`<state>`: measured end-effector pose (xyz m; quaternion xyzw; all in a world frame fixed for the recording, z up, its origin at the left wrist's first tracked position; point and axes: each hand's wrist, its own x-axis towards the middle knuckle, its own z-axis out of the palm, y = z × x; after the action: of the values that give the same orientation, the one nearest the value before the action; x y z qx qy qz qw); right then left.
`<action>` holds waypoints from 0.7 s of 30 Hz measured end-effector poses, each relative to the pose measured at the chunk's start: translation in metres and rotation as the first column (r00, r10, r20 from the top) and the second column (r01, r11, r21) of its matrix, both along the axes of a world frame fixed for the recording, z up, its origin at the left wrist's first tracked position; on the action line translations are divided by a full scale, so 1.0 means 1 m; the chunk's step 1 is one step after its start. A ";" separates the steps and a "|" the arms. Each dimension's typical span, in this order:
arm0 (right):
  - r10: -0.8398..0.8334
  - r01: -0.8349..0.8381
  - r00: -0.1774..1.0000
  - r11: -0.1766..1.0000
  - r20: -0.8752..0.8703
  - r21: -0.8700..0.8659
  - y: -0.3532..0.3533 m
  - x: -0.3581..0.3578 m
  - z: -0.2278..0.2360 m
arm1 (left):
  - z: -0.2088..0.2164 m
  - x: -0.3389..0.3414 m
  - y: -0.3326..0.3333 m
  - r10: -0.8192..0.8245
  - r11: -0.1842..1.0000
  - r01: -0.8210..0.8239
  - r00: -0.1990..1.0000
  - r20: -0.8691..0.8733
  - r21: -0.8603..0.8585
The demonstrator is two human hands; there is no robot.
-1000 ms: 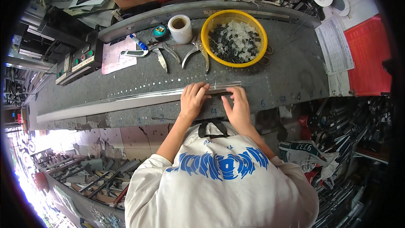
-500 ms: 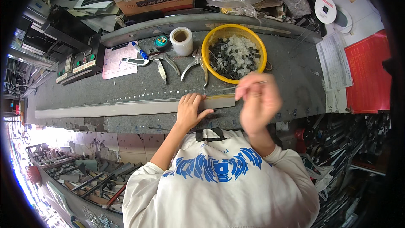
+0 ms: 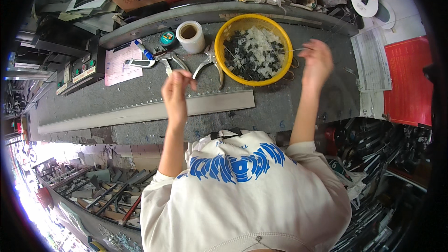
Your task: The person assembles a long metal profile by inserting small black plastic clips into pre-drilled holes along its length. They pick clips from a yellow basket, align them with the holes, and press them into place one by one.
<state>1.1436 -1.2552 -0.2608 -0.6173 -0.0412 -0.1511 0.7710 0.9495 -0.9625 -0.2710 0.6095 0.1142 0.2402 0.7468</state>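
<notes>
A long, flat grey strip (image 3: pixel 217 102), probably a metal profile, lies across the bench. My left hand (image 3: pixel 175 93) is lifted over its middle, fingers loosely bent and apart, with nothing visible in them. To the right of the yellow plastic basket (image 3: pixel 290 60), my right hand (image 3: pixel 317 65) is raised. Its fingers pinch a thin, light rod (image 3: pixel 301 49) that points left toward the basket rim. Small black and clear plastic pieces (image 3: pixel 261 51) fill the basket. A row of small round pale dots (image 3: pixel 140 101) runs along the strip's far edge.
Left of the basket are pliers (image 3: pixel 217 65), a second plier-like tool (image 3: pixel 175 58), a white roll (image 3: pixel 190 37), a green round tin (image 3: pixel 167 38), a utility knife (image 3: pixel 140 63), a blue marker (image 3: pixel 144 50) and a paper sheet (image 3: pixel 122 65). A machine with buttons (image 3: pixel 81 70) stands at left.
My left hand has come off the strip and risen leftward. My right hand has moved from the strip's right end to beside the basket, still pinching the thin rod.
</notes>
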 end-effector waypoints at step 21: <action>0.821 -0.866 0.431 0.259 -0.374 -0.428 -0.008 -0.090 0.109 | 0.060 0.090 -0.032 -0.300 0.942 0.308 0.951 0.082 -0.131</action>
<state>1.0535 -1.2632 -0.1519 -0.7006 -0.3767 0.3261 0.5108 1.0399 -0.9941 -0.2107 0.5575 0.0129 0.1317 0.8196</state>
